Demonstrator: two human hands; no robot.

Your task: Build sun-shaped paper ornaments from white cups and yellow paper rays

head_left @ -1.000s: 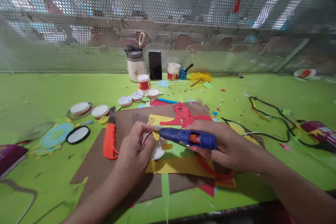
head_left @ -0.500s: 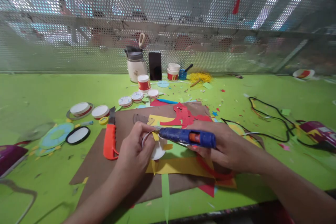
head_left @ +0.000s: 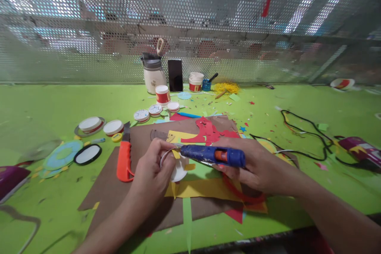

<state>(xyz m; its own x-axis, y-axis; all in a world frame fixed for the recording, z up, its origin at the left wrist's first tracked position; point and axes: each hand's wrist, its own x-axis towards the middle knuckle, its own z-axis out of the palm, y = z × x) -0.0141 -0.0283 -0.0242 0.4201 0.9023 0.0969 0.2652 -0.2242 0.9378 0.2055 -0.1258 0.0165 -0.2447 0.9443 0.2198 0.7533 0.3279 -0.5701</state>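
My right hand [head_left: 253,162] is closed around a blue hot glue gun [head_left: 198,152], its nozzle pointing left. My left hand [head_left: 156,166] pinches a white round lid [head_left: 179,171] with small yellow paper tabs on its edge. The glue gun's tip meets the lid's upper edge close to my left fingertips; whether glue is coming out is too small to tell. Under both hands lie a yellow paper strip [head_left: 205,187] and green paper on brown cardboard [head_left: 143,216]. An orange-handled saw-like cutter [head_left: 124,160] rests just left of my left hand.
Red paper scraps [head_left: 206,131] lie beyond my hands. White lids [head_left: 113,127], a blue paper ring [head_left: 63,154] and a black-rimmed disc [head_left: 87,154] are at the left. A white jug [head_left: 154,77], a phone [head_left: 175,75] and tubs stand at the back. A black cord [head_left: 306,137] loops at the right.
Almost nothing differs; the whole view has shifted very slightly. Both hands, the glue gun and the lid keep the same position.
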